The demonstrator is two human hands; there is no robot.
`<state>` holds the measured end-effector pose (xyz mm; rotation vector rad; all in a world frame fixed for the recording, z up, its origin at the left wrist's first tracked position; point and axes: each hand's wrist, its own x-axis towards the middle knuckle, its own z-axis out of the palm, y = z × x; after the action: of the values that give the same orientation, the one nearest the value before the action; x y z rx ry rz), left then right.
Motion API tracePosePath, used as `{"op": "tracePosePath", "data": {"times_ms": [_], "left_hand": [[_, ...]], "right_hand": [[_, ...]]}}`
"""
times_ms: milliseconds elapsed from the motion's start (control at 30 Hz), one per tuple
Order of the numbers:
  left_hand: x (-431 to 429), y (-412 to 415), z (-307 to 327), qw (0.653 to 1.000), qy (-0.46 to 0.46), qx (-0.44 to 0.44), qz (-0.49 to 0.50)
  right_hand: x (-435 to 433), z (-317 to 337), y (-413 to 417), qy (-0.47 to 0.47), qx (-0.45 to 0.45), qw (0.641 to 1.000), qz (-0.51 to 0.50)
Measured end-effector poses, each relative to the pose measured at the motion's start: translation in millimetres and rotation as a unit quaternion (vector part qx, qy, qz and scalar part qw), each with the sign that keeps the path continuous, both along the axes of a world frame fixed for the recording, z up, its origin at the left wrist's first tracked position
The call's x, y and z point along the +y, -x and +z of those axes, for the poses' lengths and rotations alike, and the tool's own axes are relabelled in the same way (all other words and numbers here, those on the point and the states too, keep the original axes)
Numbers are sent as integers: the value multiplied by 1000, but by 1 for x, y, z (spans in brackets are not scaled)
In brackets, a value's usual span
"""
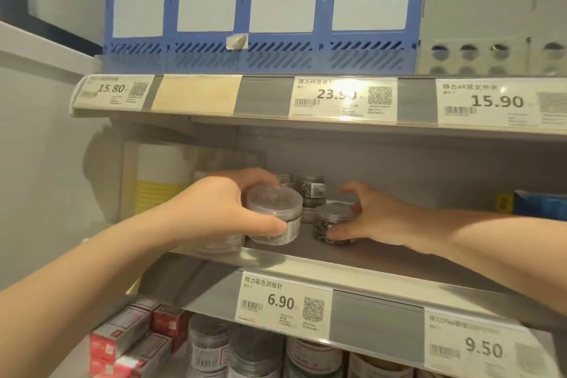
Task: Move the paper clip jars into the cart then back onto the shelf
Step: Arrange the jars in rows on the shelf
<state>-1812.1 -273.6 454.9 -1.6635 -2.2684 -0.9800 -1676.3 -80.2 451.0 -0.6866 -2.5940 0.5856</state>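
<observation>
Both my hands reach into the middle shelf [383,261]. My left hand [224,209] grips a clear round paper clip jar [274,215], tilted and just above the shelf's front. My right hand [377,218] has its fingers curled around a second clear jar [333,225] of silver clips that stands on the shelf. Behind and between them stand two stacked jars [312,193] with barcode labels. Another jar [219,245] sits partly hidden under my left hand. No cart is in view.
A white and yellow carton [162,181] stands at the shelf's left. Blue file racks [264,15] fill the upper shelf. Below are red boxes [135,337] and several more jars [254,353]. A blue package [540,204] lies at the far right. Price tags line the shelf edges.
</observation>
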Motion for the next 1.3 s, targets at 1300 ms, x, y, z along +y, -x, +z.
{"op": "tracePosePath", "data": {"times_ms": [1300], "left_hand": [[-2, 11, -12, 997, 18, 77, 1]], "right_hand": [[-20, 16, 6, -36, 25, 976, 216]]}}
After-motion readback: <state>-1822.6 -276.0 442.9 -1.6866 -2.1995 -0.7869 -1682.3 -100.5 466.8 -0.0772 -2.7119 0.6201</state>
